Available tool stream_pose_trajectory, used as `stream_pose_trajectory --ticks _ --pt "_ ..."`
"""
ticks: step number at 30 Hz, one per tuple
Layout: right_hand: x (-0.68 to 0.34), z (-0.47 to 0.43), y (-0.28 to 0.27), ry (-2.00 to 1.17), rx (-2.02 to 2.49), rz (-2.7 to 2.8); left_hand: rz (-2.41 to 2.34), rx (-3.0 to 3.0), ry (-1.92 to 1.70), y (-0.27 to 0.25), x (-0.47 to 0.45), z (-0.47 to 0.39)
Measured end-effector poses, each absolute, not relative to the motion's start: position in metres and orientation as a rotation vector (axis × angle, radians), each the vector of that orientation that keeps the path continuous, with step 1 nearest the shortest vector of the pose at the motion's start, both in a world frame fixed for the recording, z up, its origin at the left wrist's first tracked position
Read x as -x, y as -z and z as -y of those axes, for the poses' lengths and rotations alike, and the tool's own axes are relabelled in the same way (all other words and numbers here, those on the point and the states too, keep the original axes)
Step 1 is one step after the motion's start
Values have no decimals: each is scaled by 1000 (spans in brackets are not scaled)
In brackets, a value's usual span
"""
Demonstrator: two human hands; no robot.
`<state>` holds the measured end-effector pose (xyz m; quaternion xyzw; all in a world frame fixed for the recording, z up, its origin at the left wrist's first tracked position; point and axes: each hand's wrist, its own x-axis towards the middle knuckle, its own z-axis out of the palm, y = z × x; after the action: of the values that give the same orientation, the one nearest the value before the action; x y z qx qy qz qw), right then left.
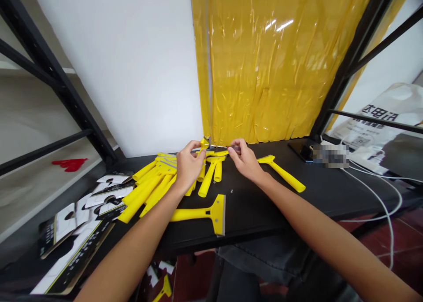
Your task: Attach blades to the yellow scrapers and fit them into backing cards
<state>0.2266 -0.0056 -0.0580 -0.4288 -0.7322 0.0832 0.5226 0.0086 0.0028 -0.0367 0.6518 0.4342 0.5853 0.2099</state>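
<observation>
left hand [189, 164]: gripping yellow scraper [204, 142], mostly hidden | right hand [243, 160]: gripping thin-shafted tool [218, 146], handle mostly covered

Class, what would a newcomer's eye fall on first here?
Probably the glossy yellow sheeting, right of centre behind the black table. Next, the bright yellow scrapers, mostly heaped left of centre on that table. Then, near the middle, the right hand, holding a thin-shafted tool toward the left hand.

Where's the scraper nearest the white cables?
The scraper lies right of centre in the head view, on the table between the right hand and white cables.
</observation>
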Motion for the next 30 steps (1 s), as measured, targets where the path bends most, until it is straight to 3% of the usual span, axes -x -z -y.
stream_pose_trajectory --ticks 30 --pt "-221 2 64 -304 948 1832 -1283 -1951 -1604 34 -4 -5"
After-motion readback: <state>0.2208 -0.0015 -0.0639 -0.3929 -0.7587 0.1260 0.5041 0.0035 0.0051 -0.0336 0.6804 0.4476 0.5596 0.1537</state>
